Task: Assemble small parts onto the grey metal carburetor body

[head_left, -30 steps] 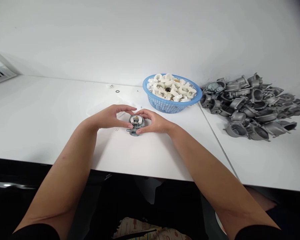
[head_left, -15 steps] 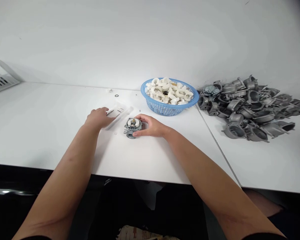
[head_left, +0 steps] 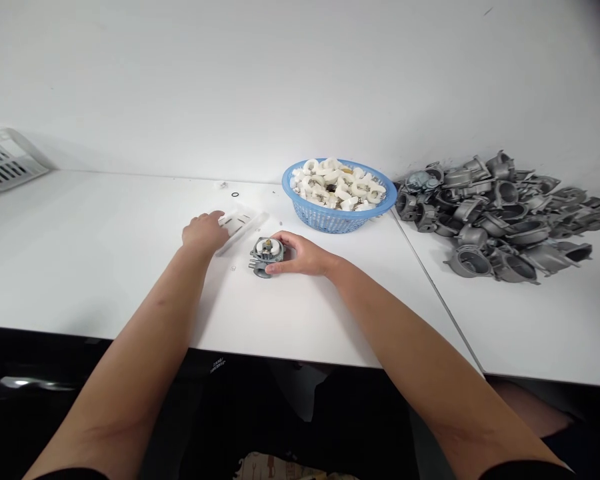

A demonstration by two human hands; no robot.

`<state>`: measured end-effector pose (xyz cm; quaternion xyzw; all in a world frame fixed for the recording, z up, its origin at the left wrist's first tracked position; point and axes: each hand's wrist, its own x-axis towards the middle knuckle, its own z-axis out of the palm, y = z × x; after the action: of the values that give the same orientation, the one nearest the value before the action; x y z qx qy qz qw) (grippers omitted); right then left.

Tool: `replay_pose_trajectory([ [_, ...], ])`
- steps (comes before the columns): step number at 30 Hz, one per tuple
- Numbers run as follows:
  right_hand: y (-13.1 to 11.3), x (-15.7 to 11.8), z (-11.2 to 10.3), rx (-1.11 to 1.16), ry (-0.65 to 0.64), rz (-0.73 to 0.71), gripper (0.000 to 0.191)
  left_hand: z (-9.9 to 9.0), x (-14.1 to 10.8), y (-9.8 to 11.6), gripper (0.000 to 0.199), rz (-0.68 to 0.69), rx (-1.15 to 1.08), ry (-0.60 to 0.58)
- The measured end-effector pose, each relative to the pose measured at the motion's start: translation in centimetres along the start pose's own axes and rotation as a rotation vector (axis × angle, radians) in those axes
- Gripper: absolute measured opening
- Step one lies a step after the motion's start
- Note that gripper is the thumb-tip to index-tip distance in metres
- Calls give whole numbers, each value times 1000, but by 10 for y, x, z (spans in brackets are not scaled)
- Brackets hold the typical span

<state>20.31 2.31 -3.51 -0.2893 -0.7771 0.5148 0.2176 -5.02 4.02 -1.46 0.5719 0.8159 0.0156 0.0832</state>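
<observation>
My right hand (head_left: 303,255) grips a small grey metal carburetor body (head_left: 263,268) from its right side, thumb in front and fingers behind. A white ring-shaped float (head_left: 275,250) and a brass piece (head_left: 267,245) show in its open top. My left hand (head_left: 206,232) is at the left side of a shallow clear plastic tray (head_left: 245,229), thumb and forefinger apart at its edge. Thin dark pins (head_left: 242,221) lie in the tray. My palm hides the other left fingertips, and I see nothing held there. A tiny ring (head_left: 233,269) lies just left of the carburetor.
A blue basket (head_left: 325,217) heaped with white floats stands at the back. To the right, grey metal carburetor castings (head_left: 505,213) are piled past a table seam (head_left: 437,293). A black O-ring (head_left: 235,195) lies behind the tray. A white slatted crate (head_left: 25,160) is at far left.
My left hand has moved slightly right over the tray, its thumb drawn closer to the forefinger. My right hand keeps its hold on the carburetor body.
</observation>
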Motion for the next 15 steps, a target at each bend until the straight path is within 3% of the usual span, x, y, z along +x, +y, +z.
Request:
replay_pose_trajectory([
  [6,1,1,1,11,6,-22,57,5,6,12,53,-3,61,-16],
  [15,3,2,1,32,13,-7,61,7,30,40,51,129,143,40],
])
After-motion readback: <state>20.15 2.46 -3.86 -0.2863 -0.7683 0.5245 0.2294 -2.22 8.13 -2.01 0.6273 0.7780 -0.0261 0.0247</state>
